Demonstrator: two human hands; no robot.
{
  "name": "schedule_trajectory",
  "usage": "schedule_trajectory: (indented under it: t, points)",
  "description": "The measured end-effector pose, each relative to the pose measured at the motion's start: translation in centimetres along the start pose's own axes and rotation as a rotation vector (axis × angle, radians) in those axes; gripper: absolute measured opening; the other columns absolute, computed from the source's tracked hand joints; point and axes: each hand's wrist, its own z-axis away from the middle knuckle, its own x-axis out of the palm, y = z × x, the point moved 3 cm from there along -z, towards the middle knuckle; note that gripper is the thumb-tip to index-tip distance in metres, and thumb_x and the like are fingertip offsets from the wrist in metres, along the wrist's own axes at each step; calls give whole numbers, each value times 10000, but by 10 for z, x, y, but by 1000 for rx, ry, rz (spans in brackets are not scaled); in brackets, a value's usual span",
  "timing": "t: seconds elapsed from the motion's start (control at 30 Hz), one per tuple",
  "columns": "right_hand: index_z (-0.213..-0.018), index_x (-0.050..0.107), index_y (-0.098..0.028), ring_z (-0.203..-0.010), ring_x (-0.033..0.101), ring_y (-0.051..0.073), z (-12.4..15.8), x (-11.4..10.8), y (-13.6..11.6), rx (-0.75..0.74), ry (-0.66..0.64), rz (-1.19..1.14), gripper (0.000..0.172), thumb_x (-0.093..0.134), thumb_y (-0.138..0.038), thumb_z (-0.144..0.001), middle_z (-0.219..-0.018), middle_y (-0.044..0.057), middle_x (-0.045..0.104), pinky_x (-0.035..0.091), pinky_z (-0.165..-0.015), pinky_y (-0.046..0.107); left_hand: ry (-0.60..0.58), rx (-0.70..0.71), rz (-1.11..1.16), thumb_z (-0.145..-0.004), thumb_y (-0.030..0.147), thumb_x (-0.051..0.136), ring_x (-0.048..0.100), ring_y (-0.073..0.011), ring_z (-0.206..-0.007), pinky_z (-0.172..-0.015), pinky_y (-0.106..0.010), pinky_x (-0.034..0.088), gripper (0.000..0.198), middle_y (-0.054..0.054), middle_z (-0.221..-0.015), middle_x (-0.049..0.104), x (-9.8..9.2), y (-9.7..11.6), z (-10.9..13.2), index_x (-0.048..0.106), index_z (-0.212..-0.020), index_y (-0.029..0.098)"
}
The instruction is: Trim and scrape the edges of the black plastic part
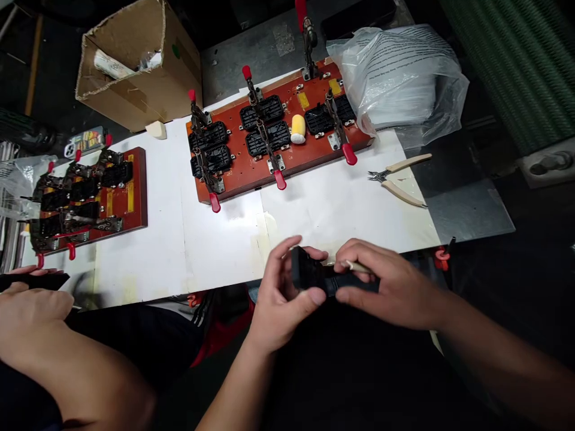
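Observation:
My left hand (285, 299) grips a dark moulded plastic part (308, 269) above the table's front edge, thumb in front and fingers around its far side. My right hand (390, 284) is closed on a thin tool with a beige handle (357, 266). That tool's working end is hidden, close to the plastic part. Beyond my hands, a red-brown fixture board (242, 170) carries several black ribbed plastic parts (268, 137) under toggle clamps with red handles. A small yellow and white roll (297, 129) rests on the board. Side cutters (390, 179) with beige handles lie open to the right.
Another person's hand (31, 305) holds something black at the left edge. A second clamp board (140, 191) stands near it. Behind are a cardboard box (135, 102), a phone (85, 142) and a beige block (156, 130). A clear plastic bag (404, 84) sits at the back right.

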Motion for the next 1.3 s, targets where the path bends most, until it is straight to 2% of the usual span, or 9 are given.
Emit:
schedule_trajectory:
  t: [0.1,0.2,0.27,0.33,0.43,0.57,0.67,0.87,1.3]
  points:
    - [-1167,617,-235,-1078,670,188,5,17,-2,-135,40,-52,259,740,-235,-939,-1234,81,665,549,-708,249,105,-52,210,-930,497,763,724,-276,-1141,-978,-477,621,634,-56,-1249,678,4,-5,-5,422,-1454,390]
    - [-1079,659,-228,-880,678,157,6,19,0,-161,265,-16,117,705,-255,-974,-1060,51,713,525,-668,253,146,-181,211,-1006,641,551,739,-303,-1123,-922,-525,644,522,-113,-1390,623,4,-10,-6,432,-1421,348]
    - [-999,654,-225,-624,560,110,4,16,3,-10,344,-46,117,702,-331,-982,-812,-19,663,467,-570,243,155,-119,-60,-992,590,618,623,-347,-1346,-1034,-554,598,599,-135,-1615,451,0,-7,-5,406,-1501,354]
    - [-932,625,-224,-527,437,89,3,14,5,198,280,-135,191,682,-398,-988,-665,-69,544,400,-502,230,91,89,-529,-925,413,780,368,-365,-1565,-1227,-581,435,775,-92,-1734,302,-2,0,-3,370,-1582,378]
    - [-868,578,-222,-572,467,97,2,12,3,328,103,-269,300,657,-482,-995,-665,-69,521,420,-526,219,-103,308,-960,-911,228,783,374,-318,-1563,-1302,-542,330,785,-73,-1638,483,1,6,0,412,-1591,359]
    - [-1289,624,-257,-992,688,189,4,2,-4,196,-23,-208,344,509,-502,-1078,-1095,32,721,583,-872,312,-94,117,-740,-929,216,758,616,-253,-1348,-1192,-441,484,680,-51,-1481,624,-3,7,1,486,-1534,366]
    - [-1532,512,-287,-1266,635,223,8,-7,-10,13,0,-8,427,418,-360,-1123,-1384,87,663,529,-1089,397,-40,-28,-508,-930,175,747,613,-251,-1355,-1184,-432,500,657,-31,-1488,607,-5,7,2,516,-1506,390]
    - [-1393,651,-247,-1028,706,180,12,-10,-19,-203,37,128,337,579,-237,-1064,-1145,52,776,586,-923,324,-40,-62,-430,-917,141,748,607,-271,-1357,-1161,-431,505,625,-45,-1488,603,-6,9,3,564,-1466,374]
    - [-1333,690,-184,-988,679,135,11,-6,-17,-225,45,112,289,598,-209,-1060,-1112,42,769,536,-885,278,-50,-55,-440,-918,170,758,612,-288,-1349,-1164,-461,485,609,-45,-1476,606,-7,9,1,568,-1455,387]
